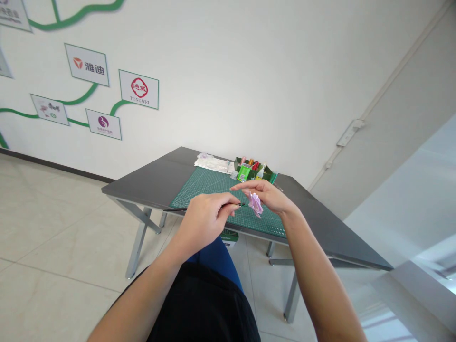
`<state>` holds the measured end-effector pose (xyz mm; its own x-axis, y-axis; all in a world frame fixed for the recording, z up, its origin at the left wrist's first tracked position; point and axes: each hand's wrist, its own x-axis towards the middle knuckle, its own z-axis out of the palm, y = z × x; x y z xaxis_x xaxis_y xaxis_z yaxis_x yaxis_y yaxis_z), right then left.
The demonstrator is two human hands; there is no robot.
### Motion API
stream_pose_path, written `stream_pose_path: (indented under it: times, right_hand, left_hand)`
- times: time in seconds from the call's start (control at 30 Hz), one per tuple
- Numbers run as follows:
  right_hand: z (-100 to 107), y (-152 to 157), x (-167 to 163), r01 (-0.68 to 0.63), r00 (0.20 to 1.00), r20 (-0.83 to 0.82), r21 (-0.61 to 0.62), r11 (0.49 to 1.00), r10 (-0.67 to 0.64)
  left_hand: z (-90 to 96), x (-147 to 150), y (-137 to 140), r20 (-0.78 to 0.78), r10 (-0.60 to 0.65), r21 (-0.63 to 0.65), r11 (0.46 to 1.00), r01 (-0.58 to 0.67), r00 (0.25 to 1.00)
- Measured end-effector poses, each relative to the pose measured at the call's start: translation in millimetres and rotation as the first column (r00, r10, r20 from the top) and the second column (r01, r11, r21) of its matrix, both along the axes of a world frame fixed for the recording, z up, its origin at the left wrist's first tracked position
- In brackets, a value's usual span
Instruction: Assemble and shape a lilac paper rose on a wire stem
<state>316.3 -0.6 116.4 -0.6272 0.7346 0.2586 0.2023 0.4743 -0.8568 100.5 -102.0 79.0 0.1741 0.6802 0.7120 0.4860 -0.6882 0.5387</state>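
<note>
A lilac flower, its ruffled petals facing right, is held level above the near side of the green cutting mat. My left hand is closed around its thin dark stem, pinching it between thumb and index finger a little behind the bloom. The stem's far end sticks out to the left of that hand. Just behind and above the petals is my right hand, its fingers stretched out to the left. Whether it touches the petals I cannot tell.
A dark green box with colourful tubes or rolls stands at the table's back, a bright green container before it. White sheets lie left of these. The dark table stands by a white wall. A carton shows underneath.
</note>
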Motion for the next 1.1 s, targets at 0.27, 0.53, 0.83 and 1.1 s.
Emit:
stream_pose_path:
  times: [0.27,0.53,0.83,1.1]
  right_hand:
    - [-42,-24,7,-0.082,0.997,0.002,-0.135,0.987,0.083]
    - [-36,-80,20,-0.051,0.995,0.081,-0.070,0.996,0.057]
    - [-18,-113,30,-0.058,0.992,0.117,0.138,0.989,0.042]
    - [17,-120,24,-0.100,0.990,0.120,0.241,0.965,0.072]
  left_hand:
    - [-3.6,-3,4,0.135,0.060,0.003,0.998,-0.061,0.989]
    - [-4.6,-4,7,0.181,0.071,-0.018,0.997,-0.069,0.981]
    - [-5.4,-3,11,0.122,0.112,-0.031,0.994,-0.109,0.986]
    - [-2.8,3,3,0.098,0.089,-0.071,0.994,-0.082,0.991]
